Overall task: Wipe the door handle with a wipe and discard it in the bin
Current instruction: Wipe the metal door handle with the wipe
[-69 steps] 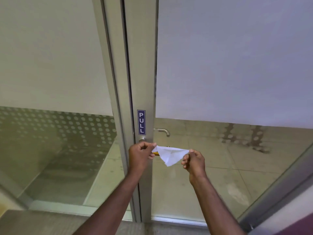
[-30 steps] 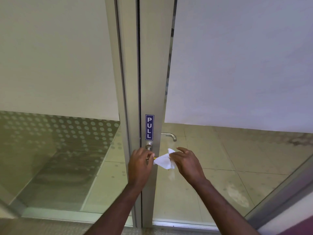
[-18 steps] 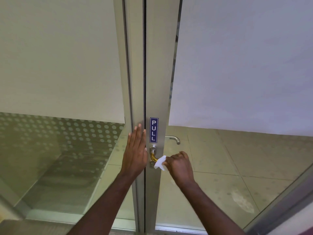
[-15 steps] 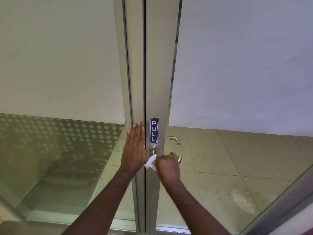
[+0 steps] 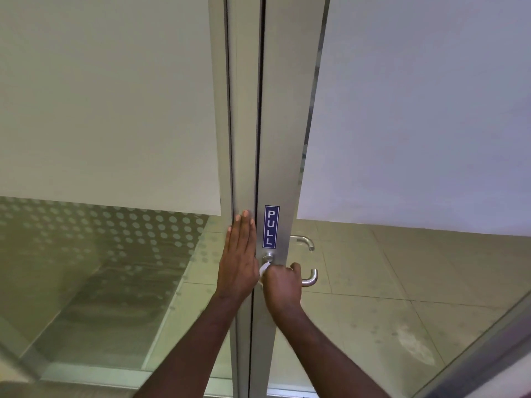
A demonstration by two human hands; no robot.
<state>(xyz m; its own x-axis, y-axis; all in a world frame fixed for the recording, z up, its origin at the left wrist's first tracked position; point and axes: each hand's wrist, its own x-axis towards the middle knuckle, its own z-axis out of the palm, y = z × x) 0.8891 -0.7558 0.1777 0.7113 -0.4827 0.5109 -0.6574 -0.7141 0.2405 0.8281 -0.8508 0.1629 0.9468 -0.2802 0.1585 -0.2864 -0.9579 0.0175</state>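
right hand (image 5: 283,287) is clenched around the white wipe (image 5: 264,270) on the door handle (image 5: 309,278), just below the pull sign (image 5: 271,226). left hand (image 5: 240,259) lies flat, fingers released, against the door frame (image 5: 244,139).

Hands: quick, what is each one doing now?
Left hand: open, flat on the frame.
Right hand: closed on wipe and handle.
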